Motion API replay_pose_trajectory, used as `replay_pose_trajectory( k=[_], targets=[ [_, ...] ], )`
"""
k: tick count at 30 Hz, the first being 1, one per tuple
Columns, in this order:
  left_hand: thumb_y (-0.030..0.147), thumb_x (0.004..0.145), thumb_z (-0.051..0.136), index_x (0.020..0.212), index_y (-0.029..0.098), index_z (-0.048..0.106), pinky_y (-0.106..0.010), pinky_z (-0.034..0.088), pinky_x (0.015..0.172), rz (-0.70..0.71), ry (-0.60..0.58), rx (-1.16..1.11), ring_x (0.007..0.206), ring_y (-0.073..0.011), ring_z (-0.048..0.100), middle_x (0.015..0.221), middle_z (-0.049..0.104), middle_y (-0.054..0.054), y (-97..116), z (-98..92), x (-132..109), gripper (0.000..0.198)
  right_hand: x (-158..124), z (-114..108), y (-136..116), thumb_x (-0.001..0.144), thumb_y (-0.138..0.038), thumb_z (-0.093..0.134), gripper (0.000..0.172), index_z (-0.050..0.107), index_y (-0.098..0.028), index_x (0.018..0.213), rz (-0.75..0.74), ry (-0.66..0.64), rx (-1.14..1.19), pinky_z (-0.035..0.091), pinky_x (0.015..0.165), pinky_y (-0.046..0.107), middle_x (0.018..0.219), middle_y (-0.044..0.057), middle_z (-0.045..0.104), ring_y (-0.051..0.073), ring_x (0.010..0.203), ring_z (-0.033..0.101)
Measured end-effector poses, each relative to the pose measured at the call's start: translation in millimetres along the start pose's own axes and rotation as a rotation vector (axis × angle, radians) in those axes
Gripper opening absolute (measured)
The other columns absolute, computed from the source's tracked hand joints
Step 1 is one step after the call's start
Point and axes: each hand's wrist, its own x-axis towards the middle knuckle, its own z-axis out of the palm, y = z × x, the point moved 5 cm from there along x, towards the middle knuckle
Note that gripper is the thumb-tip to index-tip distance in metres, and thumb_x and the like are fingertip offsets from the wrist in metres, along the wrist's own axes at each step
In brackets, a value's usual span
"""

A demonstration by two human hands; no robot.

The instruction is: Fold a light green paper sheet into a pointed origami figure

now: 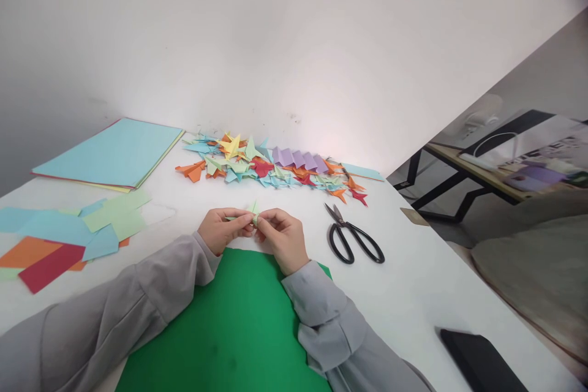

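Note:
My left hand [224,228] and my right hand [283,236] meet above the far edge of a green sheet [234,331] on the white table [413,294]. Both pinch a small pale green folded paper piece [253,211], of which a pointed tip sticks up between the fingertips. Grey sleeves cover both forearms. Most of the paper piece is hidden inside the fingers.
A pile of several coloured folded paper figures [275,168] lies beyond the hands. Black scissors [351,236] rest to the right. A stack of coloured sheets [113,153] sits at far left, loose paper pieces [68,236] nearer. A black flat object [482,361] lies at the front right.

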Motion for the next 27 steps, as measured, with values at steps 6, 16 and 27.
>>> replay_pose_trajectory(
  k=[6,16,27],
  targets=[
    [0.034,0.039,0.081,0.060,0.009,0.069,-0.026,0.048,0.052,-0.019,0.005,-0.002,0.047,-0.0108,0.055,0.047,0.061,-0.003,-0.5,-1.6,1.6,0.035,-0.5,0.0,0.0,0.065,-0.032,0.066,0.016,0.061,-0.017,0.064,0.005,-0.003,-0.017,0.043,0.043,0.023,0.044,-0.003,0.057,0.011,0.040,0.052],
    [0.038,0.042,0.080,0.058,0.009,0.067,-0.025,0.046,0.050,-0.002,-0.034,0.039,0.045,-0.0105,0.055,0.046,0.060,-0.003,2.4,1.0,0.2,0.036,-2.6,1.3,-2.5,0.063,-0.030,0.066,0.014,0.061,-0.016,0.059,0.038,0.054,-0.067,0.041,0.040,0.022,0.041,-0.002,0.056,0.011,0.038,0.051],
    [0.042,0.050,0.075,0.055,0.010,0.066,-0.025,0.046,0.051,0.011,-0.031,0.110,0.046,-0.0113,0.054,0.048,0.060,-0.003,0.1,-1.1,1.5,0.034,-4.5,3.1,0.6,0.062,-0.028,0.065,0.012,0.060,-0.017,0.058,0.121,0.081,0.002,0.041,0.040,0.023,0.043,-0.002,0.057,0.011,0.039,0.051]
  ],
)
